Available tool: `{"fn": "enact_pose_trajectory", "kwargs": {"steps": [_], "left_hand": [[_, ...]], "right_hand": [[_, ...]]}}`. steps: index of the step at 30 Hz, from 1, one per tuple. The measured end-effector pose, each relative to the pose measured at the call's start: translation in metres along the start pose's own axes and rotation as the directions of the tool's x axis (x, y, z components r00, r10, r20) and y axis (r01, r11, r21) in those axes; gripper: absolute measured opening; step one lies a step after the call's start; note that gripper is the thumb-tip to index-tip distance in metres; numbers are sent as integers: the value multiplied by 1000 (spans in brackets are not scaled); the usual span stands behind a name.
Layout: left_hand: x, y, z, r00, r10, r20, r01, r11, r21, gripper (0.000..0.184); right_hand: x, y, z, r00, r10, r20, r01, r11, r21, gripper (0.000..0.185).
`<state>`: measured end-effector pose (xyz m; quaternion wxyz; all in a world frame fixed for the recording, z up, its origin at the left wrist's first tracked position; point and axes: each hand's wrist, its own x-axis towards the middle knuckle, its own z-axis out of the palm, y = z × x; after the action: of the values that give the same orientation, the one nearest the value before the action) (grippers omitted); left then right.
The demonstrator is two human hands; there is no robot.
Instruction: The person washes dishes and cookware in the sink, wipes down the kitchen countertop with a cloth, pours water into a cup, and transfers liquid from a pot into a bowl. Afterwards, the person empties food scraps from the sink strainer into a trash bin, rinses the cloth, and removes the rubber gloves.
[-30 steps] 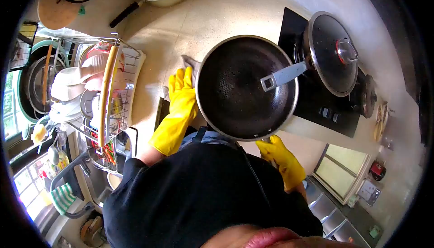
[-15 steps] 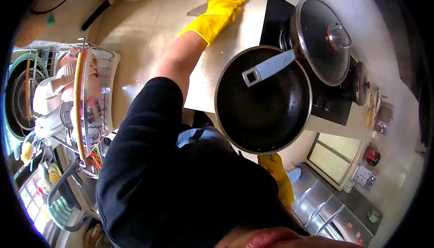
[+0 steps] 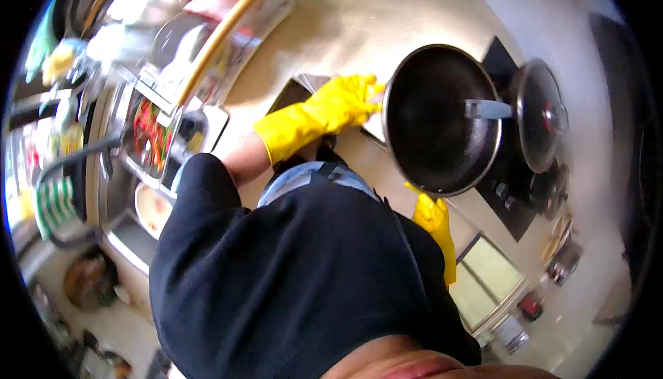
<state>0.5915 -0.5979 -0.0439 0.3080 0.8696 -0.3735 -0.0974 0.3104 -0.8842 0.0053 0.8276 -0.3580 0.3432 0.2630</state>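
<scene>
Pan point(image 3: 442, 120) right of my left hand point(image 3: 347, 100), beyond my right hand point(image 3: 431, 214);
left just beside it, can't tell if pinching; right curled near its edge, grip unclear.

Yellow gloves point(image 3: 324, 111); black pan point(image 3: 435, 123), grey handle point(image 3: 492, 109); green-white striped cloth point(image 3: 56, 206); black shirt point(image 3: 297, 261).

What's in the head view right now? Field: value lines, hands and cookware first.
left hand: yellow-gloved, fingers near the left rim of the frying pan; contact unclear
right hand: yellow-gloved, gripping at the frying pan's near edge
frying pan: dark interior facing the camera
lidded pan: over the black cooktop; grey handle overlaps the frying pan in view
dish rack: upper left, loaded; contents blurred
striped cloth: green and white, on the faucet
</scene>
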Motion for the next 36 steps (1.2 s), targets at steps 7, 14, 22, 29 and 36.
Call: {"fn": "enact_pose_trajectory", "kwargs": {"steps": [7, 14, 22, 29, 36], "left_hand": [[-84, -47, -47, 727, -611, -314, 497, 783, -373, 44], [-251, -16, -19, 624, -184, -759, 598, 738, 312, 48], [-440, 65, -7, 559, -585, -588, 759, 647, 77, 37], [-535, 89, 45, 19, -725, -688, 827, 399, -397, 50], [-606, 127, 73, -280, -590, -757, 959, -197, -201, 59]], "right_hand": [[35, -44, 68, 993, -82, 90, 94, 985, -147, 48], [70, -53, 94, 983, -137, 122, 162, 962, -219, 44], [126, -57, 86, 922, -74, 381, 18, 989, 147, 54], [154, 58, 76, 738, 403, 541, -597, 764, 244, 61], [157, 151, 233, 738, 503, 450, -475, 860, -183, 69]]}}
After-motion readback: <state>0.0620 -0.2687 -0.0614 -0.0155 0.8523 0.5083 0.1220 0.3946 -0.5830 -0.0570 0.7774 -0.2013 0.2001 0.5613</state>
